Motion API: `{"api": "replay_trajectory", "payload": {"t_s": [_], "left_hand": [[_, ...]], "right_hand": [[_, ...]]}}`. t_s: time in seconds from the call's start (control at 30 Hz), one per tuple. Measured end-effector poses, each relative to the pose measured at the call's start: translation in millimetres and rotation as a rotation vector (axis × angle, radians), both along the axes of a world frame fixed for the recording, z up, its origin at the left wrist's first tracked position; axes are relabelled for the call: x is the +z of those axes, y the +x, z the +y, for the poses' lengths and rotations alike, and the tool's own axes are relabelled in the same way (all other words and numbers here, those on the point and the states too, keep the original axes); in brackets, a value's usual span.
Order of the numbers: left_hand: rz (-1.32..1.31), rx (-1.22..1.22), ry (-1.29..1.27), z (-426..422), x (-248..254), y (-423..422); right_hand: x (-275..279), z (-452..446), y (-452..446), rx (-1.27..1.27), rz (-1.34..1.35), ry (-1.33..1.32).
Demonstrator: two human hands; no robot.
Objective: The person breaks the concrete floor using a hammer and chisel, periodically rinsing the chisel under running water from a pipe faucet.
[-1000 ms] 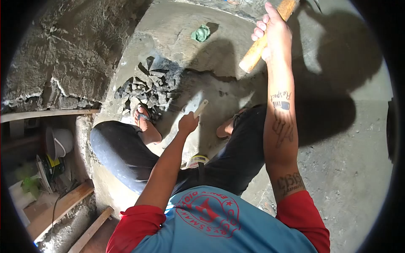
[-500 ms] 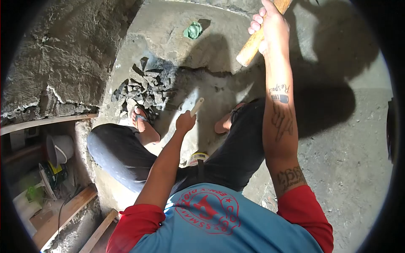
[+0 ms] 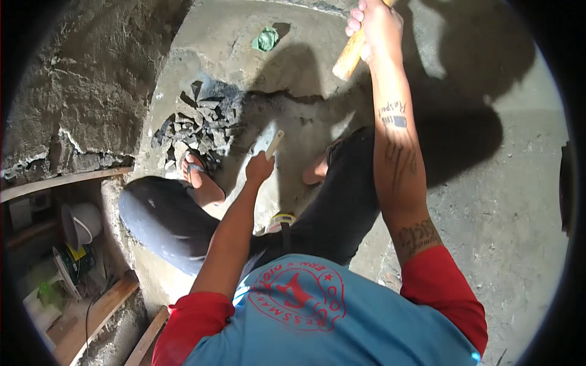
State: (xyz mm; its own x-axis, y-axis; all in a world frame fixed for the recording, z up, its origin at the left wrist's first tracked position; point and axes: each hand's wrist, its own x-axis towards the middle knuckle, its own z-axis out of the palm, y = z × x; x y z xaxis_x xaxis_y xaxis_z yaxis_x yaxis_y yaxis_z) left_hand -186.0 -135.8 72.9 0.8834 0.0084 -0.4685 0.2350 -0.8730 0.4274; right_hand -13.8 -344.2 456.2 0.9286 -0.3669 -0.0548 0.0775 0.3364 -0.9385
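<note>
My right hand (image 3: 381, 30) is wrapped round a thick wooden handle (image 3: 350, 60) at the top of the view. The handle's butt points down and left, and its far end is cut off by the frame. Lower down, between my feet, my left hand (image 3: 260, 168) grips a pale narrow bar (image 3: 276, 144) with a rounded end. The rest of that bar is hidden by the hand. Beyond and to the left of this hand lies a heap of broken grey stone chips (image 3: 198, 122), close to my sandalled left foot (image 3: 202, 180).
A crumpled green thing (image 3: 265, 39) lies on the rough concrete floor (image 3: 476, 244). A raised, broken edge (image 3: 287, 96) crosses the floor ahead. At left stand a rough wall (image 3: 91, 79) and a wood-edged recess holding a pale bucket (image 3: 80, 221). A yellow-rimmed container (image 3: 282, 219) sits between my legs.
The whole view has shifted slightly, so most things sit further left and higher. My right hand and the wooden handle have risen a little. Both hands keep their holds.
</note>
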Motion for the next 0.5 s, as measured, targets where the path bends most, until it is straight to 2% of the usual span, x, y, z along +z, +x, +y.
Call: {"api": "replay_trajectory", "payload": {"t_s": [0.07,0.13,0.27,0.4,0.43,0.5], "left_hand": [[-0.013,0.009,-0.019,0.7,0.4,0.5],[-0.029,0.016,-0.021,0.1,0.2,-4.3],[-0.1,0.048,-0.054,4.2,6.5,9.9],[-0.211,0.054,-0.094,10.2,-0.8,14.2],[-0.229,0.079,-0.107,11.8,0.9,16.6],[-0.235,0.095,-0.12,15.0,3.8,17.9]], "right_hand": [[-0.5,-0.1,-5.6,0.021,-0.058,-0.026],[7.0,3.4,-5.9,-0.106,-0.038,-0.13],[15.6,1.1,-16.2,-0.157,-0.069,-0.101],[32.2,-5.5,-43.0,-0.193,-0.305,-0.096],[40.4,-7.3,-54.5,-0.145,-0.393,-0.076],[51.3,-24.6,-69.9,-0.076,-0.361,-0.153]]}}
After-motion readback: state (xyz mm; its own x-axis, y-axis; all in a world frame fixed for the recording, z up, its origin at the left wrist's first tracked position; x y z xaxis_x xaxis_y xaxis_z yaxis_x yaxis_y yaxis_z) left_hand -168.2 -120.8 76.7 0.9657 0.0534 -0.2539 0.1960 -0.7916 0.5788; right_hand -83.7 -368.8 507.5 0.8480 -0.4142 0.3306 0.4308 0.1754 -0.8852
